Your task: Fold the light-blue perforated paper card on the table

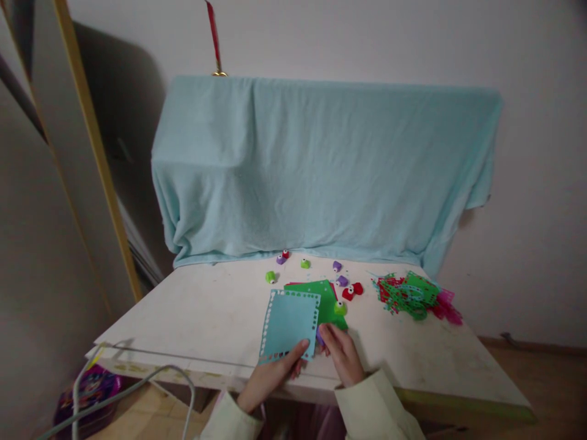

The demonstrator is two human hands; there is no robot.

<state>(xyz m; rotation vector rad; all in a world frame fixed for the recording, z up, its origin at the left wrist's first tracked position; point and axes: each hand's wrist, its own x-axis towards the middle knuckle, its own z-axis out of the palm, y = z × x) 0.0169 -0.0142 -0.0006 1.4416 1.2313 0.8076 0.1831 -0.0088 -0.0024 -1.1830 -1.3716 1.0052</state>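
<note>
As the white tabletop [197, 305] is read from the left, the first item is one lime-green piece [270, 277], small, with an eye. Next: one purple piece [280, 260] and one red piece [285, 253], close together at the back.

Left hand [279, 368]: grip closed on the blue sheet [288, 321], thumb on top, fingers beneath. Sheet located near the front edge, overlapping a green sheet [329, 308]; roughly square, holes along its margins. Handling, as judged: light, thin, fairly stiff, apt to bend. Solid middle sturdy; perforated border fragile, likely to tear if tugged. Best hold: flat pinch reaching past the holes.

Half-hidden purple piece [320, 335], at the sheet's right edge: small, probably hard and light, best pinched by its sides. Right hand [342, 353]: grip appears closed on it; fingers cover most of it, so exact contact cannot be told.

Farther right: two red eyed pieces [349, 294], side by side. Last: one tangled heap of perforated scraps [410, 296], green, red and pink, flimsy-looking.
</note>
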